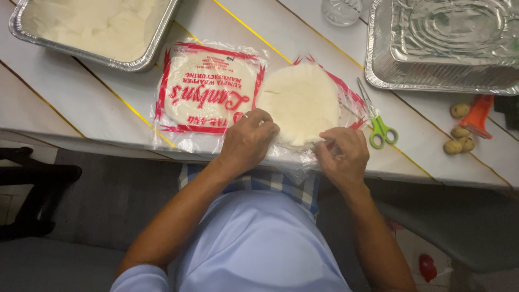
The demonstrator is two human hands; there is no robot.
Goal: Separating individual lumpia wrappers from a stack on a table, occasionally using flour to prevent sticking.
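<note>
A round stack of pale thin wrappers [300,100] lies on its opened clear plastic bag at the table's near edge. My left hand [247,139] rests on the stack's near left rim, fingers curled on it. My right hand [344,154] pinches the stack's near right edge together with the crumpled plastic. A sealed pack of the same wrappers [208,89], red and white printed, lies just left of the stack.
Green-handled scissors [378,121] lie right of the stack. A foil tray [97,57] with white pieces sits far left, empty nested foil trays [432,75] far right. Small potatoes [459,138], an orange peeler [478,116] and a glass [340,11] are nearby. White table [81,103].
</note>
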